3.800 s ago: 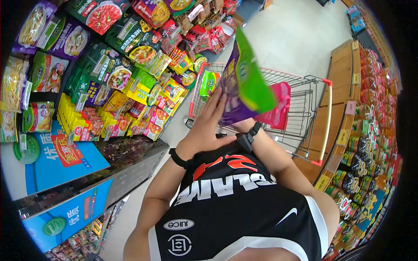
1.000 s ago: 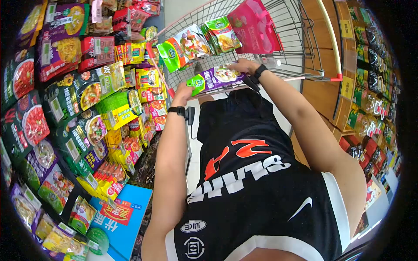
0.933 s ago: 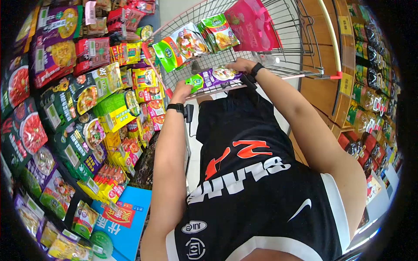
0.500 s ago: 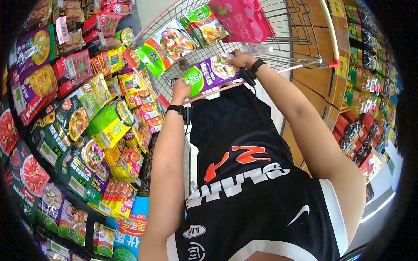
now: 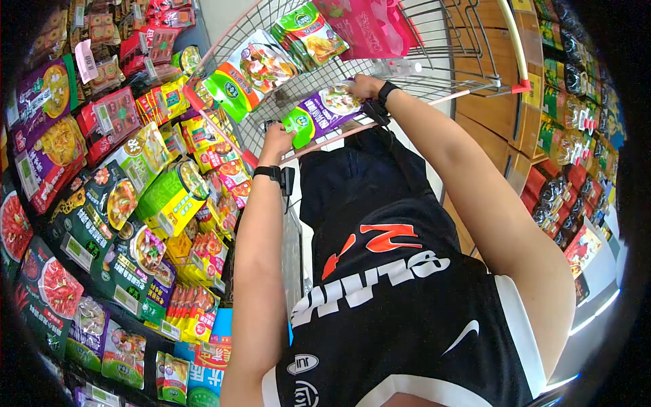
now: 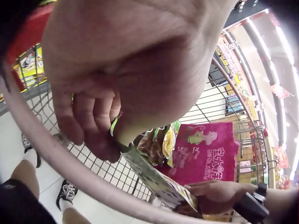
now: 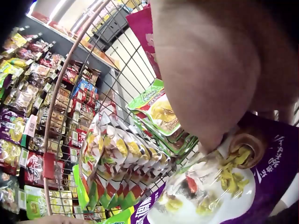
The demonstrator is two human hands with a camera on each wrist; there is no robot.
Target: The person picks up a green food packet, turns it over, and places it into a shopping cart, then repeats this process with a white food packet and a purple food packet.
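A purple-and-green food packet [image 5: 319, 114] is held flat over the near end of a wire shopping cart [image 5: 434, 64], just past its handle bar [image 5: 352, 132]. My left hand [image 5: 278, 138] pinches the packet's green end, fingers curled [image 6: 100, 135] around the edge of the packet [image 6: 159, 179]. My right hand [image 5: 364, 86] grips the far end beside the printed bowl picture [image 7: 210, 196]. In the cart lie several green packets [image 5: 247, 68] and a pink bag [image 5: 369, 26].
Shelves packed with hanging seasoning packets [image 5: 115, 169] run close along the left. A wooden shelf unit with jars and packets [image 5: 563, 136] stands to the right. The cart's red-tipped side rail [image 5: 519, 85] is near the right arm. Pale floor shows beyond the cart.
Both hands have kept hold of the purple packet and carried it slightly forward, past the cart's handle bar. The head view has shifted, so the left shelves appear lower.
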